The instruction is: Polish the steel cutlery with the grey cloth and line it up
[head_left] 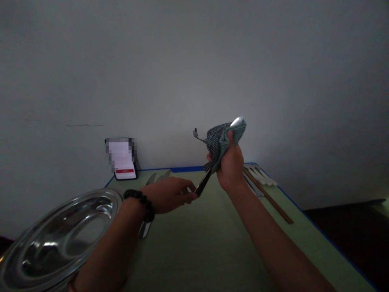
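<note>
A shiny metal spoon [236,121] slants up above the table, its rounded tip poking out of a grey-green cloth [219,133]. My right hand [231,164] is closed round the cloth, which wraps the spoon's upper part. Down at the handle's end, my left hand [179,194] pinches the spoon between thumb and fingers; a dark bead bracelet circles that wrist. Most of the spoon's middle is hidden by the cloth. The cloth's loose corner and a hanging loop stick out to the left.
A large metal basin [69,235] stands at the left. Table knives [146,229] lie partly behind my left arm. Wooden chopsticks [273,200] and white-handled cutlery [263,177] lie at the right edge of the green table [194,251]. A phone [124,160] leans against the wall.
</note>
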`<state>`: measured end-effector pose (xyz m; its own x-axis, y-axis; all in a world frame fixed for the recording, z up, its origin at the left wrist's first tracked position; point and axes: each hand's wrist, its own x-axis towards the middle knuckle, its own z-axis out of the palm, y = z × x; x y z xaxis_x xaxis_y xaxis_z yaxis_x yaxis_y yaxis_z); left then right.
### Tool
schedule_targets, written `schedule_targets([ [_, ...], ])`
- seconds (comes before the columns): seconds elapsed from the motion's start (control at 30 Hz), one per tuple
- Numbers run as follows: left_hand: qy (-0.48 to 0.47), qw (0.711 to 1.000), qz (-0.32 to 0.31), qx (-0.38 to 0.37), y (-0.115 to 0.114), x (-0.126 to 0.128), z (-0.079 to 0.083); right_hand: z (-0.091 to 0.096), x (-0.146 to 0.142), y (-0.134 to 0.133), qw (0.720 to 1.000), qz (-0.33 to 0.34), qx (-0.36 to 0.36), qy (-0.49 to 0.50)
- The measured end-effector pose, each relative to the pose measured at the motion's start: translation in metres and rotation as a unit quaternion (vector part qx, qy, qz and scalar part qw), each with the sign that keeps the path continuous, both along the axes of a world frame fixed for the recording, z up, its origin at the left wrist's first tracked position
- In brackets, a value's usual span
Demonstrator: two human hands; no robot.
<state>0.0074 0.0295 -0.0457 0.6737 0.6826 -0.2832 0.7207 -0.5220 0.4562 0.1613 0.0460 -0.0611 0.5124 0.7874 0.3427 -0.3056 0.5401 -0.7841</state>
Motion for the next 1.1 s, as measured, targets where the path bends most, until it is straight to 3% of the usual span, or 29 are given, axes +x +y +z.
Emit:
schedule_targets([
  [0.1, -0.009, 1.0, 0.001, 0.005, 0.002, 0.004, -0.007, -0.001, -0.006, -0.001, 0.999, 0.016, -0.013, 0.05],
  [0.2, -0.036, 0.998, -0.021, -0.044, -0.001, 0.005, -0.008, 0.001, -0.007, -0.002, 0.992, 0.047, -0.023, 0.114],
  [0.33, -0.027, 0.997, -0.03, -0.066, -0.009, 0.0, 0.005, 0.003, 0.009, 0.006, 0.974, 0.039, -0.047, 0.217],
  [0.47, 0.004, 1.0, -0.003, -0.009, -0.011, -0.01, 0.021, -0.005, 0.022, 0.017, 0.954, 0.069, -0.049, 0.289],
  [0.67, 0.02, 0.998, 0.017, 0.058, -0.01, -0.006, 0.022, -0.027, -0.011, 0.015, 0.946, 0.114, -0.152, 0.262],
  [0.83, 0.029, 0.998, 0.026, 0.053, -0.011, 0.001, 0.021, -0.035, -0.039, 0.004, 0.943, 0.179, -0.168, 0.224],
  [1.0, 0.022, 0.996, 0.016, 0.08, -0.015, -0.005, 0.028, -0.029, -0.03, 0.007, 0.947, 0.172, -0.137, 0.233],
  [1.1, 0.017, 0.999, -0.001, 0.052, -0.021, -0.011, 0.033, -0.018, -0.01, 0.012, 0.945, 0.154, -0.107, 0.266],
])
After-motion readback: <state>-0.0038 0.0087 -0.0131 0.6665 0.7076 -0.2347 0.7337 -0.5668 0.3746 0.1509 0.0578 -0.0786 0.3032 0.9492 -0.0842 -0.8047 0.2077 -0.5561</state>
